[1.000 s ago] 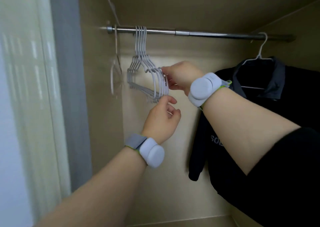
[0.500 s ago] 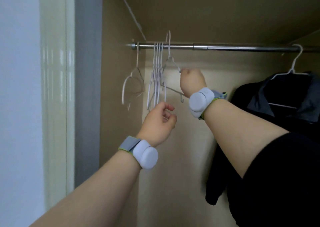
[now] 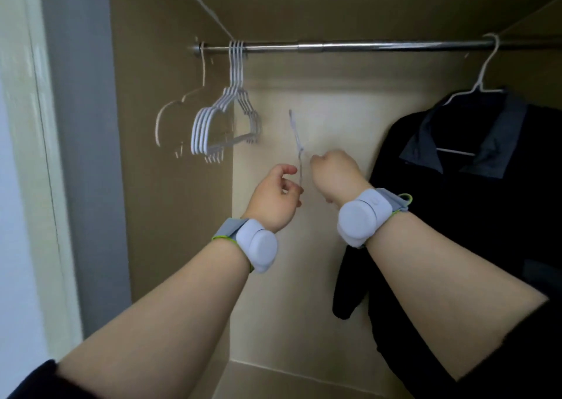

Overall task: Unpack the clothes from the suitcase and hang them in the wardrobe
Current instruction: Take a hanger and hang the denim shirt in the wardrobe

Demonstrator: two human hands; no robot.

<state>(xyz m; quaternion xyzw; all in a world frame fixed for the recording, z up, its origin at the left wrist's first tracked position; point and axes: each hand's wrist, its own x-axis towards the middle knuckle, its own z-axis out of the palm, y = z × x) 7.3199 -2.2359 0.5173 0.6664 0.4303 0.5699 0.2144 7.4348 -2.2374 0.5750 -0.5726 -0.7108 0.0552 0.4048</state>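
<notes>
A white hanger [image 3: 295,130] is off the rail, seen edge-on and blurred, its hook pointing up. My right hand [image 3: 334,172] is closed on it below the rail. My left hand [image 3: 275,196] hovers just left of the hanger's lower part with curled fingers, holding nothing that I can see. Several empty white hangers [image 3: 226,121] hang bunched at the left end of the metal rail [image 3: 349,46]. A black shirt with a grey collar [image 3: 474,167] hangs on a white hanger at the right. The suitcase is out of view.
The wardrobe's beige back wall [image 3: 304,277] lies behind my hands, its brown side wall [image 3: 158,185] to the left. A single hanger [image 3: 170,118] hangs against that side wall. A grey door frame [image 3: 82,155] borders the opening on the left.
My right hand has lifted one hanger off the rail and lowered it to the right, away from the bunch. My left hand has followed to the right and stays beside it.
</notes>
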